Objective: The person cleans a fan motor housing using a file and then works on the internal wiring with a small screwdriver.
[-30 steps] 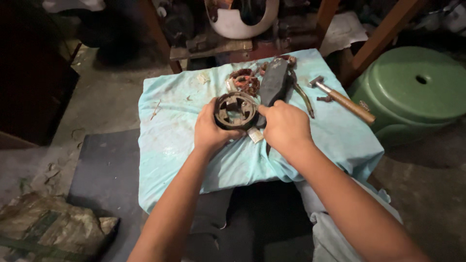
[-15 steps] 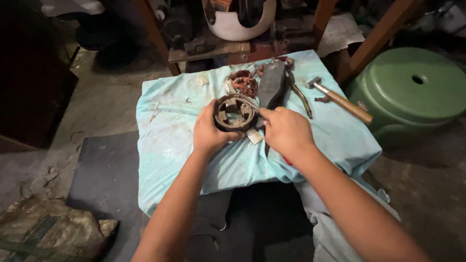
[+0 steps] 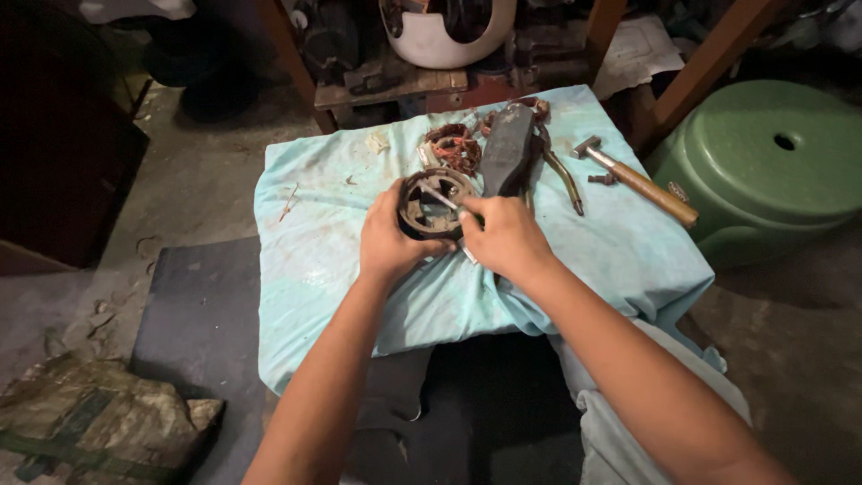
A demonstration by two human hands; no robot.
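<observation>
left hand (image 3: 388, 242): bare, no glove, no ring or watch showing
right hand (image 3: 505, 238): bare, no glove, no ring showing
forearms: both bare to the lower frame edge, no sleeves in view
wrists: no bands or straps
legs: pale grey-blue trousers (image 3: 620, 422), loose and creased, seen under the right forearm

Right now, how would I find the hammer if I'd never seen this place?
Find the light blue cloth spread over the low table, beside the big green stool. On the cloth's far right side, past the right hand, lies the hammer. It alone has a pale wooden handle and a small metal head.
</observation>
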